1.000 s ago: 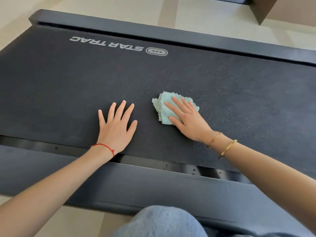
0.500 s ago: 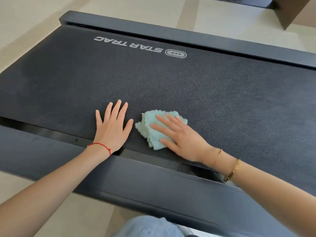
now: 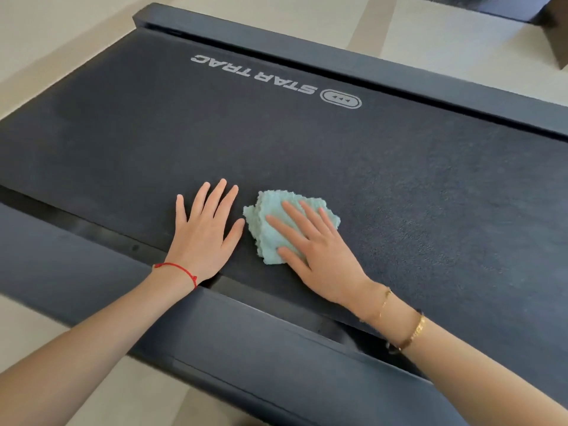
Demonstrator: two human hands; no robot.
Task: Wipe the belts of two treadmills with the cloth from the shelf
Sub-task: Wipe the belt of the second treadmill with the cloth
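A dark treadmill belt (image 3: 399, 186) with a white STAR TRAC logo fills the view. A folded light-green cloth (image 3: 270, 222) lies on the belt close to its near edge. My right hand (image 3: 319, 250) presses flat on the cloth with straight, spread fingers and covers its right half. My left hand (image 3: 203, 235) rests flat on the bare belt just left of the cloth, fingers spread, its thumb almost at the cloth's edge.
Black side rails run along the near edge (image 3: 246, 348) and the far edge (image 3: 368, 69) of the belt. Beige floor (image 3: 46, 41) lies beyond. A dark piece of equipment (image 3: 553, 32) stands at the top right.
My right hand has drawn the cloth across the belt toward the near rail, closer to my left hand, which stays flat on the belt. The view has shifted left along the belt.
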